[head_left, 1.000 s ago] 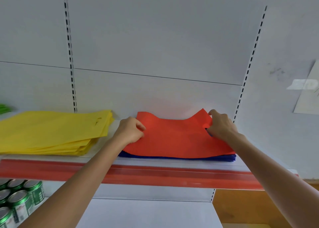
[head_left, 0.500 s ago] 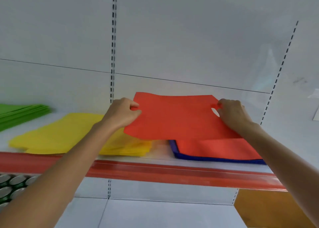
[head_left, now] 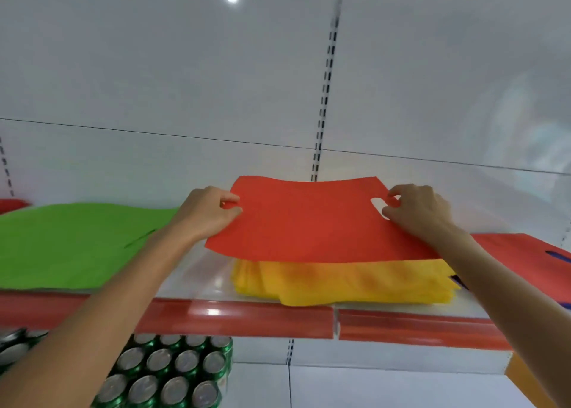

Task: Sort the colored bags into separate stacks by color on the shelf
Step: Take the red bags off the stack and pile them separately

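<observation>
Nearest, rows of green cans [head_left: 173, 373] stood with silver tops up on the lower level, below the left forearm. Above them ran the red strip [head_left: 247, 318] along the front of the shelf [head_left: 200, 271]. Just behind the strip lay the yellow stack [head_left: 355, 284], its front edges slightly uneven. The red bag [head_left: 309, 222] was held flat in the air above the yellow stack, covering its rear part and not seen to touch it. The left hand [head_left: 207, 213] pinched the bag's left edge, fingers curled round it; the right hand [head_left: 423, 209] pinched the right edge at the handle cut-out. 2 hands, 1 bag, stretched between them. To the left, apart from the yellow, lay the green stack [head_left: 68, 243]. To the right a second red bag [head_left: 509, 247] lay on the shelf, dark blue showing through its handle slot. At far left, a sliver of something red [head_left: 12, 205], too little to identify. Behind all rose the white back panel [head_left: 154, 83] with a slotted upright [head_left: 327, 83].
</observation>
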`<state>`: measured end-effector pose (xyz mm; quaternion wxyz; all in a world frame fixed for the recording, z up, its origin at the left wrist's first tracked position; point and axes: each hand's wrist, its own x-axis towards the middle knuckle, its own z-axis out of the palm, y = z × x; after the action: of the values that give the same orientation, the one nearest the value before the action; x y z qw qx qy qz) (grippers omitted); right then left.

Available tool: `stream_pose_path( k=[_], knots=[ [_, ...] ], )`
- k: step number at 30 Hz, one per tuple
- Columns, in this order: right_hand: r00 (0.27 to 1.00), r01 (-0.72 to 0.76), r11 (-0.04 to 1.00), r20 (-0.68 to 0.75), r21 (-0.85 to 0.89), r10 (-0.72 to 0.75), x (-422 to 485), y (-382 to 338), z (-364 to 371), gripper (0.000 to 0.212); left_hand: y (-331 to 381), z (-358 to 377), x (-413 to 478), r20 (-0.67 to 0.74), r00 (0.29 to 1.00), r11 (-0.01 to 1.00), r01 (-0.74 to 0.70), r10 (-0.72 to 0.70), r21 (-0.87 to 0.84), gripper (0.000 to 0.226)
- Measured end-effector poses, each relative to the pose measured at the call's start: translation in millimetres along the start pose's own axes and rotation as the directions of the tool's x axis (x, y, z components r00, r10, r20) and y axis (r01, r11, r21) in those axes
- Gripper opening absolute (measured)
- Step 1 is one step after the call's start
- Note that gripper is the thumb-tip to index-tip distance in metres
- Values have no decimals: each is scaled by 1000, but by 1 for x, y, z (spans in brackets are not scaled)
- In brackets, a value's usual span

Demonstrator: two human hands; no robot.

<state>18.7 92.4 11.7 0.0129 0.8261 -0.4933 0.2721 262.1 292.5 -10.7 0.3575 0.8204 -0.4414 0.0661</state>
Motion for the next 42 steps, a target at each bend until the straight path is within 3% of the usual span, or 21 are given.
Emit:
stream_pose_path(
  k=[5,11,18,24,31,36,42],
  knots=[
    [997,73,997,-12,17,-73,-1,-77,25,38,-67,-34,7,-57,998,999,38,-38,-3,36],
    [988,152,985,-26,-81,-154,-14,-177,46,39,-159,-86,18,-59,996,998,66,-67,-19,32],
    [991,114,993,-70,-20,-115,-45,-316,88,44,-294,-161,33,1,999,999,41,-41,27,32],
    [990,135,991,-39,-24,-136,-70,-433,111,44,-387,-235,43,16,998,996,59,-61,60,32],
    [958,287,945,53,-160,-282,-78,-522,98,37,-463,-287,40,-16,995,992,102,-101,80,34],
    [970,245,946,63,-214,-236,-88,-565,89,34,-498,-307,40,6,999,998,50,-51,37,35],
    [986,165,983,24,-78,-164,-130,-647,113,41,-563,-373,35,9,997,995,76,-77,67,34]
  ],
)
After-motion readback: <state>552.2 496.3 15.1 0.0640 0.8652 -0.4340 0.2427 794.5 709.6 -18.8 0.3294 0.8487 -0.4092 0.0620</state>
